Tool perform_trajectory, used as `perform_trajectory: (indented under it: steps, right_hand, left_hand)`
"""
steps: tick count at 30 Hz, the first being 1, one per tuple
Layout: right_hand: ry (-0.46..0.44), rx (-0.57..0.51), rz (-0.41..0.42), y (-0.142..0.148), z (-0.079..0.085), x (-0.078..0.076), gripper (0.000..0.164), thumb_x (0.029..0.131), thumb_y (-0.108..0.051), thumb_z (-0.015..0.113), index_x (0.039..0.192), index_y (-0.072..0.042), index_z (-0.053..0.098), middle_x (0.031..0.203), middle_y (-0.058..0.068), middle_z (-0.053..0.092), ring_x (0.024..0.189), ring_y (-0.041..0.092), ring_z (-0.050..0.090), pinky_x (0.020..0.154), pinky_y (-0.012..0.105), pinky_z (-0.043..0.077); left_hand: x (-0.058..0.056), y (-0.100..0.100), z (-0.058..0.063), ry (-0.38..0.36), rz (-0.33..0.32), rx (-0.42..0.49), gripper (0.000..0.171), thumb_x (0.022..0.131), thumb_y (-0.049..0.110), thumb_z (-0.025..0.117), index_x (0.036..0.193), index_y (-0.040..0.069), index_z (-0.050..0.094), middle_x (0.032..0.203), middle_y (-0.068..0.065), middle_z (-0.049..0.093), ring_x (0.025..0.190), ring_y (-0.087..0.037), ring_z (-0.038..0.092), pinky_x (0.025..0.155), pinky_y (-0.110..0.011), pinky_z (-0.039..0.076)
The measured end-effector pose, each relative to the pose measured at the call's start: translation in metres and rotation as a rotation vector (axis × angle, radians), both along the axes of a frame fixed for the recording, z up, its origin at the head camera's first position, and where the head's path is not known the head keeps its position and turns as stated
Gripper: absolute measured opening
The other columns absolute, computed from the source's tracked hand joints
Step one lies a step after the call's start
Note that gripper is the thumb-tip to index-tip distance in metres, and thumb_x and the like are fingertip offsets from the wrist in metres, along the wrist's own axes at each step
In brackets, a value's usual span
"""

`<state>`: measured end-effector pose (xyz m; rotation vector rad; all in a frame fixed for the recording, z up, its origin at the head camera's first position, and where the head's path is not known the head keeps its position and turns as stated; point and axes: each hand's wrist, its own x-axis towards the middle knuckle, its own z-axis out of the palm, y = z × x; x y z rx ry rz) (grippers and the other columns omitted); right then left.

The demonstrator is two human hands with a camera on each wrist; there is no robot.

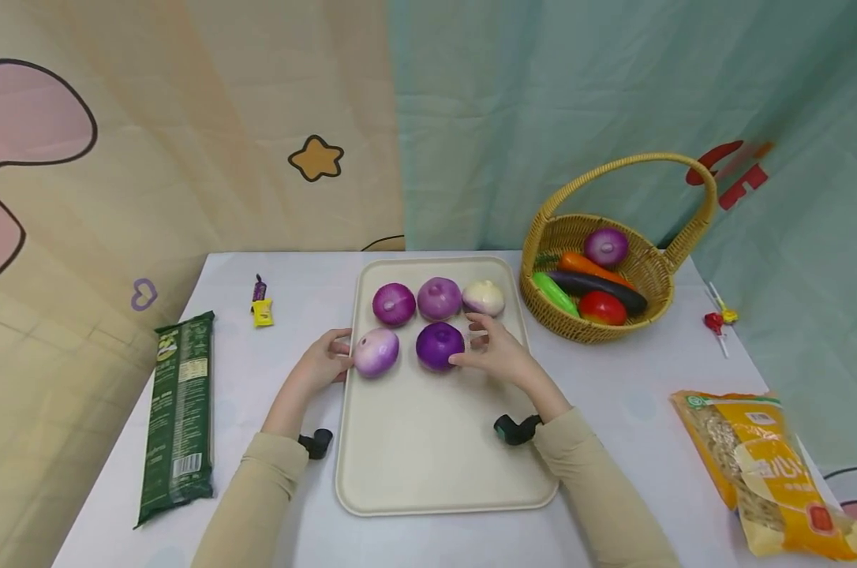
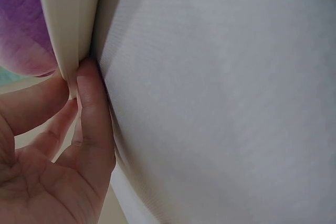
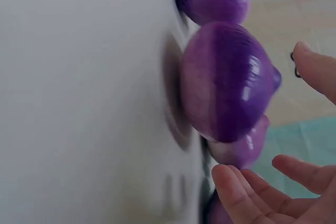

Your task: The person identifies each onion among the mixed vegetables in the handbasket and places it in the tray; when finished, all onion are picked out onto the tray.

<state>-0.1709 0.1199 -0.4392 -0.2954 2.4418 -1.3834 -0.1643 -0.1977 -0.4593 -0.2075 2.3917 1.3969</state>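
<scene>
A cream tray (image 1: 435, 450) holds several toy onions. My left hand (image 1: 323, 363) pinches its left rim, thumb (image 2: 34, 106) on the inner side and fingers underneath, just beside a pale purple-and-white onion (image 1: 376, 353). To the right of the dark purple onion (image 1: 439, 346) is my right hand (image 1: 499, 353), thumb and fingers spread. In the right wrist view a gap shows between those fingers and the dark onion (image 3: 228, 82). Behind stand a magenta onion (image 1: 394, 304), a light purple onion (image 1: 439, 298) and a white onion (image 1: 484, 298).
A wicker basket (image 1: 592, 330) of toy vegetables stands at the back right. Lollipops (image 1: 716, 319) and an orange-yellow food bag (image 1: 776, 473) lie along the right side. On the left are a long green packet (image 1: 178, 418) and two small candies (image 1: 262, 312).
</scene>
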Motion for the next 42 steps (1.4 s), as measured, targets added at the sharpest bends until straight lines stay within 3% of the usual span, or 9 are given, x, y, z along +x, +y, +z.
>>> perform_trajectory:
  steps: [4, 8, 11, 15, 21, 28, 37, 42]
  right_hand:
    - [0.074, -0.019, -0.059, 0.031, 0.020, -0.001, 0.068, 0.089, -0.028, 0.072, 0.145, -0.004, 0.042, 0.145, 0.019, 0.048, 0.123, 0.037, 0.055, 0.100, 0.049, 0.052]
    - [0.234, 0.008, -0.205, 0.072, 0.041, -0.010, 0.050, 0.095, -0.031, 0.065, 0.135, -0.003, 0.054, 0.131, 0.018, 0.061, 0.114, 0.033, 0.061, 0.091, 0.033, 0.056]
    - [0.320, 0.064, -0.347, 0.102, 0.057, -0.021, 0.049, 0.097, -0.039, 0.060, 0.133, -0.005, 0.057, 0.128, 0.017, 0.063, 0.112, 0.027, 0.060, 0.088, 0.021, 0.050]
    - [0.354, 0.110, -0.494, 0.135, 0.071, -0.043, 0.057, 0.096, -0.045, 0.057, 0.136, -0.005, 0.054, 0.131, 0.018, 0.060, 0.114, 0.023, 0.057, 0.094, 0.024, 0.049]
    - [0.305, 0.120, -0.608, 0.171, 0.074, -0.082, 0.068, 0.093, -0.051, 0.058, 0.142, -0.006, 0.048, 0.136, 0.015, 0.055, 0.117, 0.022, 0.053, 0.101, 0.033, 0.047]
    - [0.213, 0.105, -0.622, 0.184, 0.075, -0.114, 0.080, 0.091, -0.052, 0.059, 0.150, -0.004, 0.035, 0.149, 0.023, 0.042, 0.133, 0.037, 0.043, 0.113, 0.049, 0.039]
    - [0.060, 0.090, -0.635, 0.202, 0.046, -0.124, 0.092, 0.093, -0.052, 0.054, 0.154, 0.006, 0.016, 0.158, 0.030, 0.020, 0.144, 0.044, 0.026, 0.122, 0.052, 0.024]
    - [-0.014, 0.007, -0.656, 0.199, 0.039, -0.126, 0.096, 0.092, -0.049, 0.057, 0.154, 0.007, 0.010, 0.160, 0.027, 0.014, 0.146, 0.039, 0.022, 0.123, 0.048, 0.022]
  left_hand:
    - [-0.001, 0.000, 0.000, -0.002, -0.005, -0.006, 0.060, 0.096, 0.000, 0.055, 0.151, 0.005, 0.033, 0.124, -0.023, 0.052, 0.102, -0.027, 0.061, 0.079, -0.032, 0.060]
    - [-0.001, 0.000, 0.002, -0.004, -0.002, -0.008, 0.060, 0.096, -0.001, 0.055, 0.151, 0.005, 0.033, 0.125, -0.023, 0.052, 0.102, -0.027, 0.060, 0.080, -0.031, 0.060]
    - [0.000, 0.000, 0.003, -0.004, 0.005, -0.013, 0.060, 0.095, 0.000, 0.055, 0.151, 0.006, 0.033, 0.125, -0.023, 0.052, 0.103, -0.027, 0.060, 0.080, -0.031, 0.060]
    - [0.002, -0.002, 0.003, -0.002, 0.010, -0.021, 0.060, 0.095, 0.000, 0.055, 0.151, 0.005, 0.033, 0.125, -0.024, 0.052, 0.101, -0.027, 0.061, 0.080, -0.032, 0.060]
    - [0.005, -0.006, -0.003, -0.004, 0.015, -0.015, 0.060, 0.095, 0.001, 0.056, 0.151, 0.005, 0.034, 0.124, -0.023, 0.052, 0.102, -0.027, 0.061, 0.080, -0.033, 0.061]
    - [0.005, -0.007, -0.003, 0.006, 0.019, 0.005, 0.061, 0.094, 0.000, 0.057, 0.150, 0.004, 0.034, 0.124, -0.025, 0.051, 0.103, -0.029, 0.061, 0.080, -0.033, 0.061]
    - [0.001, -0.001, -0.002, 0.005, 0.001, 0.026, 0.061, 0.094, 0.000, 0.057, 0.151, 0.005, 0.034, 0.124, -0.024, 0.052, 0.099, -0.025, 0.062, 0.079, -0.031, 0.061]
    - [0.002, 0.000, -0.001, 0.001, 0.008, 0.022, 0.061, 0.094, -0.001, 0.056, 0.151, 0.004, 0.034, 0.124, -0.024, 0.052, 0.099, -0.025, 0.062, 0.080, -0.032, 0.061]
